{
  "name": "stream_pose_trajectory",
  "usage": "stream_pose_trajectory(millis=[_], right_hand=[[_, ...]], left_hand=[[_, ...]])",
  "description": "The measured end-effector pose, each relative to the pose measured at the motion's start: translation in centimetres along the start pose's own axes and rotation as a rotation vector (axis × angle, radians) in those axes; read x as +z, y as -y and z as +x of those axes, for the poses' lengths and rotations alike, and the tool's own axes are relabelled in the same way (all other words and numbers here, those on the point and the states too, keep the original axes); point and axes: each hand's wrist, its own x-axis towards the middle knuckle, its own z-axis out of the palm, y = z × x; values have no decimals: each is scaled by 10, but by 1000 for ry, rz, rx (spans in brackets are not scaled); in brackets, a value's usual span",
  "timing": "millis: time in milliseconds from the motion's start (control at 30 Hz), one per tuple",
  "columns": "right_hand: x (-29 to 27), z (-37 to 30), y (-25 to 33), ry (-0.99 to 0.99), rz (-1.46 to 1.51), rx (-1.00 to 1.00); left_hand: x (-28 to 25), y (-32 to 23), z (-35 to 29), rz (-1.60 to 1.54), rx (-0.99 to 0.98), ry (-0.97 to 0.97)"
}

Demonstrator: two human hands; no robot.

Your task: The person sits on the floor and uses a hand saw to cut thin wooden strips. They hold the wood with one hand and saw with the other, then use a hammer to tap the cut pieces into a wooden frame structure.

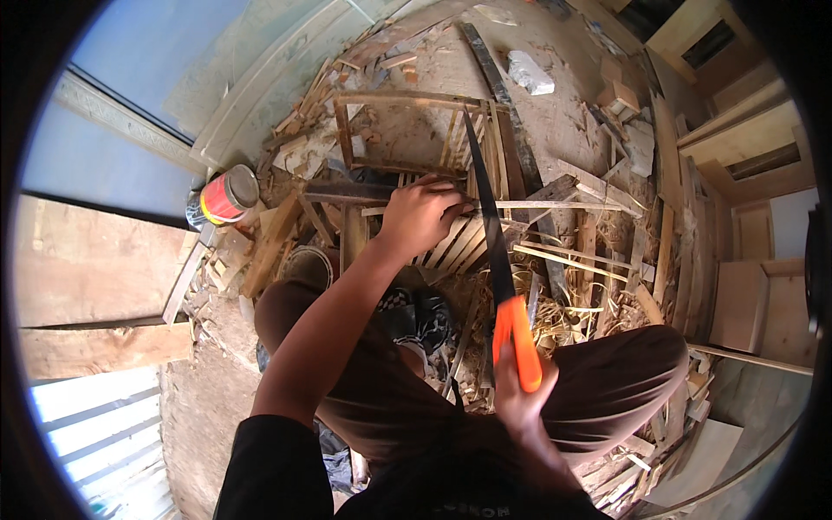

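My right hand [523, 397] is wrapped round the orange handle of a handsaw [496, 251], whose long dark blade points away from me. My left hand [422, 215] has its fingers curled down on a thin wooden strip [555, 205], holding it over a dark block of wood [347, 192]. The saw blade crosses the strip just right of my left fingers; whether its teeth touch the wood I cannot tell. Below my left hand lie several pale slats [458, 247] side by side. Part of the strip is hidden under my fingers.
A rough wooden frame [399, 97] lies beyond my hands. A red and yellow paint can [229, 195] stands at the left. Offcuts, shavings [559, 325] and long strips litter the floor at the right. A white lump [529, 73] sits farther back; wooden panels [763, 160] line the right side.
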Motion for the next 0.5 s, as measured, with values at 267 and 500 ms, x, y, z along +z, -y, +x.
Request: stream_pose_trajectory(millis=[267, 500], right_hand=[[-4, 7, 44, 159, -110, 45], [-28, -25, 17, -10, 71, 135]], left_hand=[[6, 14, 1, 42, 7, -100], [7, 5, -1, -12, -93, 18]])
